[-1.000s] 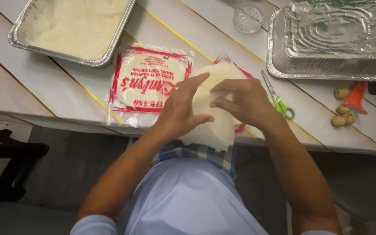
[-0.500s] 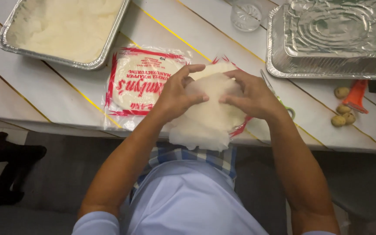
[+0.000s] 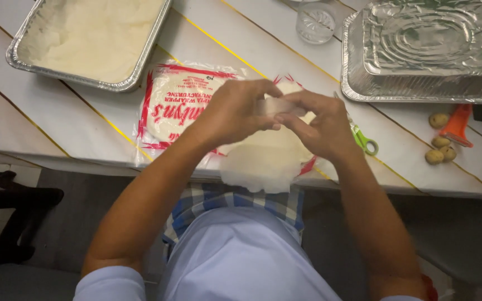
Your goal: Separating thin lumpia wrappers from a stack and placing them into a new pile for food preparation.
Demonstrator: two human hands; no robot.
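In the head view, the left hand point(image 3: 232, 114) and the right hand point(image 3: 316, 125) meet above the near edge of the white slatted surface point(image 3: 57, 117), each grip narrow, pinching the top edge of one thin, pale round wrapper point(image 3: 266, 161) that hangs down from the fingertips past that near edge. Just under the hands lies one clear packet of wrappers with red print point(image 3: 174, 108), flat on the surface. Two foil trays stand along the far edge: one open tray of pale filling point(image 3: 93, 36) at the far left corner, one foil-covered tray point(image 3: 425, 50) at the far right. One clear glass point(image 3: 315, 22) stands between them. One pair of green-handled scissors point(image 3: 364, 139) lies just beside the right hand, and three small walnuts point(image 3: 440, 147) sit by one orange tool point(image 3: 457, 125) near the right edge.
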